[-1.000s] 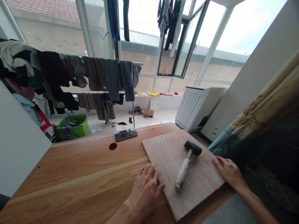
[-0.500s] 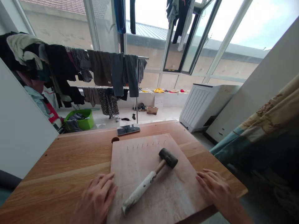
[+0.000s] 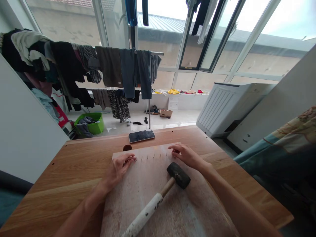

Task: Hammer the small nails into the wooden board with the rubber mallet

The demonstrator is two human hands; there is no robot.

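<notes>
A pale wooden board (image 3: 128,197) lies on the wooden table, with a row of thin upright nails (image 3: 154,156) along its far edge. My left hand (image 3: 120,166) is at the left end of the row, thumb and fingertips closed at the leftmost nail (image 3: 135,159). At the right end rests my right hand (image 3: 184,155), its fingers curled over the board; they hide whatever is between them. A mallet (image 3: 179,175) with a black head and a white-wrapped handle lies slanted across the board, touched by neither hand.
A phone (image 3: 142,136) lies beyond the board, near a round hole (image 3: 127,147) in the table (image 3: 81,161). Behind stand a laundry rack hung with clothes (image 3: 128,72), a green basket (image 3: 97,123) and a white ribbed appliance (image 3: 212,108). A curtain (image 3: 269,148) hangs at right.
Both hands have moved from the board's near sides forward to the two ends of the nail row. The mallet still lies on the board. The view has shifted slightly.
</notes>
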